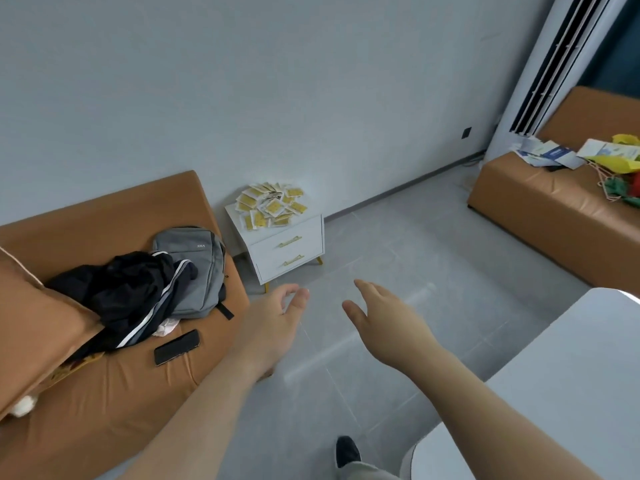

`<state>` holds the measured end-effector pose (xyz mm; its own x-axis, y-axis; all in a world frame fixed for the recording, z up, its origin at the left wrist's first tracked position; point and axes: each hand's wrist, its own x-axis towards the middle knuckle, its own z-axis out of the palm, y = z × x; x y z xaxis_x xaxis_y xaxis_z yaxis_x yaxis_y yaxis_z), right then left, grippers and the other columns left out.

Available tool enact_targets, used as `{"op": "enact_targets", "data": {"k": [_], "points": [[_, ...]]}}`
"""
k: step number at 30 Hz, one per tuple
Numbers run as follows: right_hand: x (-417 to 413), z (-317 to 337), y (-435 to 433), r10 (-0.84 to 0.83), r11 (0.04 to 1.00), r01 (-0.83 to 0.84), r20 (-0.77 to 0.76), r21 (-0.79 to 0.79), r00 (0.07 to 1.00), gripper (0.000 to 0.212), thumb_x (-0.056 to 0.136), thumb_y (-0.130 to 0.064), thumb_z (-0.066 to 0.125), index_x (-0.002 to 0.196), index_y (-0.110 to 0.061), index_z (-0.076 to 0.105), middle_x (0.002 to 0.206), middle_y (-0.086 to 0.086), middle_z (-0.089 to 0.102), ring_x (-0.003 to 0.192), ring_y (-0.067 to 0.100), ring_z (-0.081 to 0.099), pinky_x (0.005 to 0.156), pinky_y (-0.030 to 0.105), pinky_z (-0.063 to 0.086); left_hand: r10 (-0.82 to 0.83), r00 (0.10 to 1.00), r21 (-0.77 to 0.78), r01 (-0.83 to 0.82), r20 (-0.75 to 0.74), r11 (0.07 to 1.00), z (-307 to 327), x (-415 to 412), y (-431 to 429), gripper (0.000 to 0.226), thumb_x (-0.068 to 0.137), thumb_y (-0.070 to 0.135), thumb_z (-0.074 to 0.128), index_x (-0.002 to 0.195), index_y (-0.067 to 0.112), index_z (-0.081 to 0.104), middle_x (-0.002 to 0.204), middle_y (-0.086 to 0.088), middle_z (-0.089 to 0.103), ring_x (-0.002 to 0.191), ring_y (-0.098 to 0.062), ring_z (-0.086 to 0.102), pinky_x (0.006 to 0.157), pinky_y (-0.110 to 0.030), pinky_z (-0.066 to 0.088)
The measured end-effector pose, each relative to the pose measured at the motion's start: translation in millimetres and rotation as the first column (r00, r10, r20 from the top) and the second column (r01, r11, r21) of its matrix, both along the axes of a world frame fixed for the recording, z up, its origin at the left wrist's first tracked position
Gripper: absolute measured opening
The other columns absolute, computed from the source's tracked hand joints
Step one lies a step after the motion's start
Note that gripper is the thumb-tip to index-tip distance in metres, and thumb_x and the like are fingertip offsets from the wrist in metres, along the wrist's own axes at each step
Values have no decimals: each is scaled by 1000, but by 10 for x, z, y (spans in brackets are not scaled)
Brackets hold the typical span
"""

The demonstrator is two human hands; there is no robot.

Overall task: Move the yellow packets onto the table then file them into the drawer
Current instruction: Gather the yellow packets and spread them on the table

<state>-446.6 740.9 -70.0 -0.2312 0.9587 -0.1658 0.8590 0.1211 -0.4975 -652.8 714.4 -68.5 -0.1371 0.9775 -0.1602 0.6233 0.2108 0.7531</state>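
Several yellow packets point(270, 206) lie in a loose heap on top of a small white bedside table point(239, 218) against the far wall. Its two drawers, the upper drawer point(263, 241) and the lower one point(273, 263), are closed and have gold handles. My left hand point(277, 320) and my right hand point(381, 315) are stretched out in front of me above the floor, well short of the table. Both hold nothing, with relaxed fingers.
An orange sofa point(114, 386) on the left carries a grey backpack point(194, 268), a black jacket point(128, 289) and a black phone point(177, 347). Another orange sofa point(540, 209) with papers stands at the right. A white tabletop point(568, 375) fills the lower right corner. Grey tiled floor lies between.
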Motion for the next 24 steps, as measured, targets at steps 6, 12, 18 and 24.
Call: {"op": "enact_targets", "data": {"k": [6, 12, 18, 24], "points": [[-473, -379, 1374, -24, 999, 23, -13, -38, 1000, 62, 105, -55, 31, 158, -24, 24, 162, -4, 30, 146, 20, 33, 111, 42, 38, -18, 1000, -24, 18, -2, 1000, -286, -484, 1337, 51, 98, 63, 39, 133, 31, 56, 122, 17, 61, 115, -6, 56, 93, -27, 42], [-961, -547, 3018, 14, 995, -16, -15, -100, 1000, 55, 105, -52, 32, 151, -21, 33, 153, 0, 41, 136, 23, 45, 102, 43, 43, 40, 998, -101, -45, -56, 994, -461, -1006, 2828, 42, 101, 55, 42, 129, 29, 59, 132, 10, 61, 107, -4, 52, 87, -25, 37], [-1398, -560, 4354, 97, 987, -92, 33, -129, 995, 56, 105, -53, 32, 151, -21, 33, 148, 3, 45, 133, 26, 47, 98, 45, 46, 116, 993, -158, -119, -24, 980, -627, -1428, 4084, 39, 101, 54, 44, 125, 27, 59, 133, 8, 60, 104, -6, 54, 86, -28, 39], [-1807, -839, 5480, 142, 968, -120, 83, -222, 986, 55, 105, -52, 33, 148, -18, 37, 146, 6, 47, 132, 28, 47, 100, 48, 47, 161, 987, -254, -159, -12, 954, -1115, -1863, 5174, 46, 100, 58, 43, 125, 24, 59, 133, 5, 61, 105, -6, 50, 89, -29, 37]]}}
